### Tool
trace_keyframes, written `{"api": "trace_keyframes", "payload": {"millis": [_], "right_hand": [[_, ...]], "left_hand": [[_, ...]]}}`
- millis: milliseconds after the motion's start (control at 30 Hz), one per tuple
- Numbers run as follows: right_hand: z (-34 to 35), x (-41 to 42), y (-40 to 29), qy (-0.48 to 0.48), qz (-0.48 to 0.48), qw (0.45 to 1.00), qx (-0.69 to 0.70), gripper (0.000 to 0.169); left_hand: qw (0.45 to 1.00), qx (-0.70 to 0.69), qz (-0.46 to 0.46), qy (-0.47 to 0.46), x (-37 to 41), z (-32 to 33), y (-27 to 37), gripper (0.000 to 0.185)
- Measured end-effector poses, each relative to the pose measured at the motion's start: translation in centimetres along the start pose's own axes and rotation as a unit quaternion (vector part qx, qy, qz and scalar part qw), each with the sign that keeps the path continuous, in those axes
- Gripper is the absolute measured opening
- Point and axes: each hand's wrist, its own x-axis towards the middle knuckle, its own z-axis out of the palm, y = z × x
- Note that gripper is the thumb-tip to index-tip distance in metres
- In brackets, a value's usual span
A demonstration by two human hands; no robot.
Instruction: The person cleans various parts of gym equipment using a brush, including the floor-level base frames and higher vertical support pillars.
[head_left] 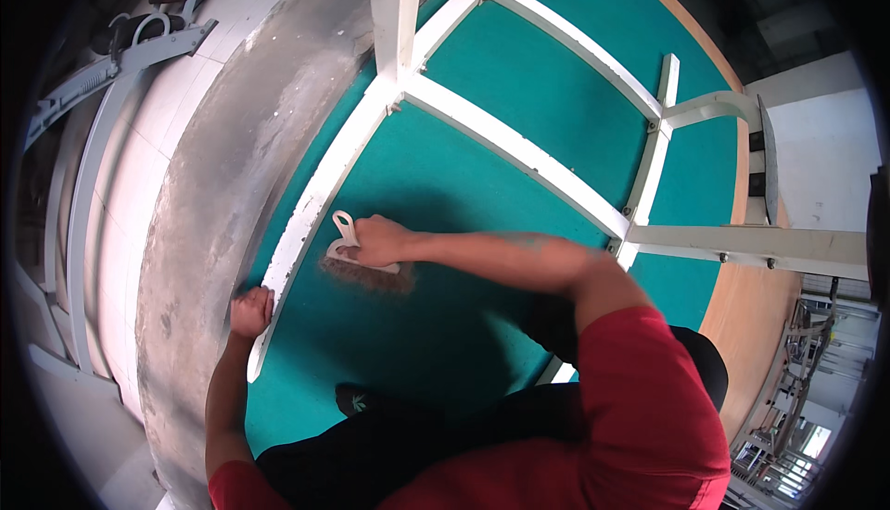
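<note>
My right hand (381,239) grips a hand brush (341,246) with a pale handle that ends in a loop. Its brown bristles (368,277) face down at the green floor covering (431,162), and their edge is blurred. Farther left, my left hand (252,312) rests with curled fingers against the end part of a white metal frame beam (306,221). Whether those fingers wrap the beam or only lean on it cannot be told. Chipped paint shows along the beam.
An upright white post (393,16) rises from the frame. Cross beams (521,152) run over the green covering. On the left lies a grey concrete strip (208,162), with gym equipment (104,93) beyond it. My foot in a dark sock (353,399) is near the beam's end.
</note>
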Motion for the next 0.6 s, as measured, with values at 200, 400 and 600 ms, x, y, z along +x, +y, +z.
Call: {"api": "trace_keyframes", "payload": {"millis": [200,400,600], "right_hand": [[-19.3,-10.0,8.1,0.13,-0.01,0.983,-0.132,0.022],[-26.2,-22.7,21.5,0.303,0.15,0.936,-0.098,0.039],[-21.6,-22.3,33.0,0.252,0.15,0.954,0.055,0.035]], "left_hand": [[0.996,0.038,0.056,-0.062,1.5,-1.2,-0.9,0.025],[0.991,0.046,0.071,-0.107,4.2,-2.2,1.0,0.023],[0.976,0.045,0.19,-0.095,14.1,-2.7,9.9,0.025]]}}
